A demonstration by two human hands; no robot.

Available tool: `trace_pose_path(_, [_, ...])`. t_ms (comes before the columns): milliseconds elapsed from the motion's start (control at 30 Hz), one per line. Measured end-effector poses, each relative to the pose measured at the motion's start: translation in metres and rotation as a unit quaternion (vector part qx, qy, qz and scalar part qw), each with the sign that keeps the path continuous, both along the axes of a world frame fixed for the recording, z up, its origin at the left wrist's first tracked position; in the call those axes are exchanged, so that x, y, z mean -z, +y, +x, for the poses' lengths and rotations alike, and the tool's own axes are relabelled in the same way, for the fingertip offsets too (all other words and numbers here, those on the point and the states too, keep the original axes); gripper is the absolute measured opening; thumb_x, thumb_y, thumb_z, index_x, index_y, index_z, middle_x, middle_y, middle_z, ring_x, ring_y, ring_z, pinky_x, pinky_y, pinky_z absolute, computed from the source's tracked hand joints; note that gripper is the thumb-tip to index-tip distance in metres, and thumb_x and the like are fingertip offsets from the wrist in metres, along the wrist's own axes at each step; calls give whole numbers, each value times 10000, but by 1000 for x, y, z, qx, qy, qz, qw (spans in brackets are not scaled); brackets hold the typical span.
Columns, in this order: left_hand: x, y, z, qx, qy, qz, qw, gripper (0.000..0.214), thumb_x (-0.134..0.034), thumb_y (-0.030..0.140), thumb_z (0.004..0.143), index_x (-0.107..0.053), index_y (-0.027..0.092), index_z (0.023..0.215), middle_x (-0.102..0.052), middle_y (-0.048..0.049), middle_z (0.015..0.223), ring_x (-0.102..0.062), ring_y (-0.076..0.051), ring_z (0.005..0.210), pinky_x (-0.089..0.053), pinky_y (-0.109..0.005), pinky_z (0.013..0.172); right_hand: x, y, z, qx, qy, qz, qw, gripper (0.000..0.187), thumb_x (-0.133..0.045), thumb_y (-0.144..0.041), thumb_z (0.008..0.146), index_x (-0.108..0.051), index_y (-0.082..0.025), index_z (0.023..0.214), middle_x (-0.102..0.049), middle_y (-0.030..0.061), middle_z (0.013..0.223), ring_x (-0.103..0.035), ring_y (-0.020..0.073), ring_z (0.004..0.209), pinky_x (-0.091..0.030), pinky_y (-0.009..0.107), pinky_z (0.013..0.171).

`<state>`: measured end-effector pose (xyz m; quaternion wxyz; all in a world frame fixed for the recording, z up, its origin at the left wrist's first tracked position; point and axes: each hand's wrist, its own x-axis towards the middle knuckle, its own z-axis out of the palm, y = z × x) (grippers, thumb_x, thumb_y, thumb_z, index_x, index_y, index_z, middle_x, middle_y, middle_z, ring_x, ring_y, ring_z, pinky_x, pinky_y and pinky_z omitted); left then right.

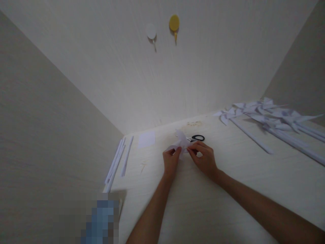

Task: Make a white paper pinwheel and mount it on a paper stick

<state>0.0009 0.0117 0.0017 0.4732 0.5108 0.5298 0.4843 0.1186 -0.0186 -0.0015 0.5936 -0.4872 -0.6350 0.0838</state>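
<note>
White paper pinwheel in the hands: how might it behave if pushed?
The white paper pinwheel is likely light, being thin sheet. Its curled blades would probably flex rather than resist, and hard pinching might crease them.

Bare tabletop (193, 206) opens between the left forearm (152, 206) and right forearm (254, 198), a passage from the near side up to the hands. Straight ahead, the white paper piece (181, 139) between the fingers and the black-handled scissors (198, 137) just beyond block the way to the far wall (157, 88). Leftward, a lane runs between the left forearm and the paper rolls (116, 161), a flat sheet (146, 139) lying at its far end. Rightward, paper pinwheels (265, 118) crowd the far corner, their sticks (251, 136) slanting nearer; open surface separates them from the right forearm.
</note>
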Motion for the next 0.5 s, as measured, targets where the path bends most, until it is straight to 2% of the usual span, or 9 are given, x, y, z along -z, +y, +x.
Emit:
trace_pose_path(133, [-1,0,1,-4,-1,-4,1000,169,-577,272,588,-639,117,607,-556,6,515,-458,-90,457,-367,-215,467,0,0,0,-4,0,1,1000,97,-504,-141,704,-572,-176,643,-522,17,600,-477,116,530,-421,237,509])
trace_pose_path(500, [-7,-3,0,24,57,57,996,138,-581,250,591,-625,119,585,-572,-13,554,-496,-125,546,-387,-224,513,3,1,-1,-4,0,2,1000,97,-507,-130,699,-578,-176,653,-518,19,610,-474,116,535,-421,236,503])
